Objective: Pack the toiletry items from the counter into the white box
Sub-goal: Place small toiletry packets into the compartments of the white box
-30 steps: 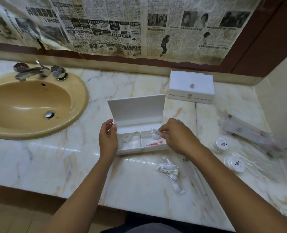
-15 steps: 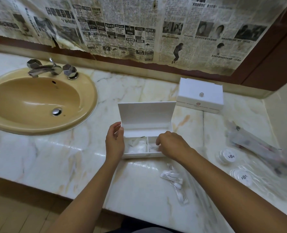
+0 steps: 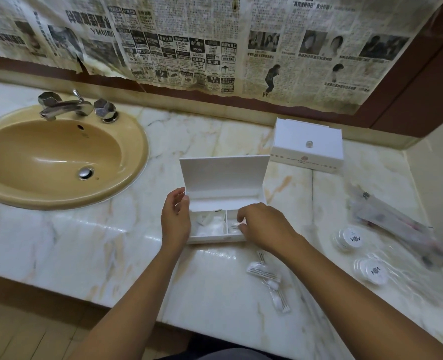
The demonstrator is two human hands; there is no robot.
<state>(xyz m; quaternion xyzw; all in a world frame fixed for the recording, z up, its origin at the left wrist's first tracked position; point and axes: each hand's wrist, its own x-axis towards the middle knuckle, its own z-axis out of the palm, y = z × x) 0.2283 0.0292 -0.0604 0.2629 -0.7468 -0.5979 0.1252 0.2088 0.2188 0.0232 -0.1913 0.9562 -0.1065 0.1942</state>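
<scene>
Marble counter (image 3: 106, 245), pale with tan veins, runs below a wall papered with yellowed newspaper sheets (image 3: 215, 40). Near its front edge stands the small white box (image 3: 223, 183), its hinged lid raised upright toward the wall and its tray split into two compartments. Left of the box and well apart from it is the oval tan sink (image 3: 54, 157) with a chrome faucet (image 3: 67, 106) at its back rim. Behind the box to the right sits a closed white lidded box (image 3: 307, 145) with a small clear knob. At the box's left end the left hand (image 3: 175, 220) rests with fingers loosely curved and slightly apart, the thumb touching the box's left wall. The right hand (image 3: 263, 227) reaches over the box's right compartment, fingertips bunched in a pinch on a clear-wrapped item (image 3: 233, 226) lying there; the left compartment holds white wrapped pieces (image 3: 210, 224). In front of the box, to the right, lie clear sachets of cotton swabs (image 3: 267, 278). Farther right of the box are two round white wrapped discs (image 3: 350, 239) and long clear packets (image 3: 386, 219), blurred.
</scene>
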